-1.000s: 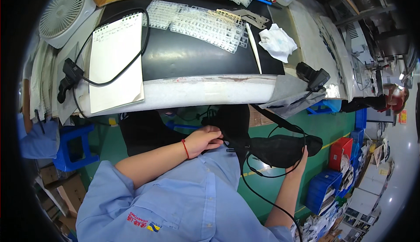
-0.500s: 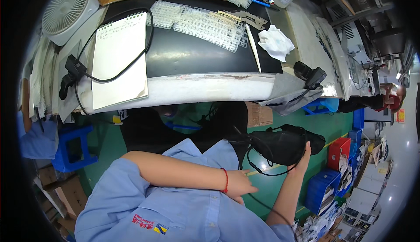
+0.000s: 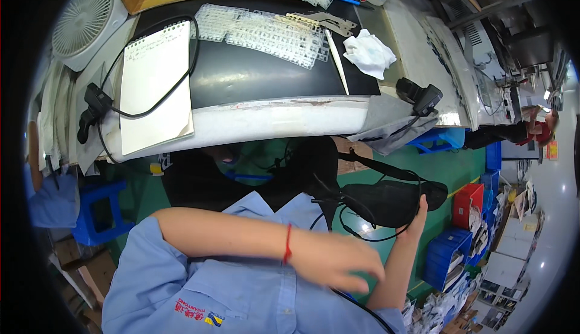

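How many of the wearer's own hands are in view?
2: the left hand, in front of the blue shirt; the right hand, holding the black bag.

Lt's bright w/ glare on mat point(image 3: 254, 79), L hand point(image 3: 338, 261) blurry.

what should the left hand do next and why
Perhaps draw the black cable clear of the black bag with the left hand: cable loops beside the bag, which the right hand holds, and the left hand is near the trailing part, though blur hides any grip.
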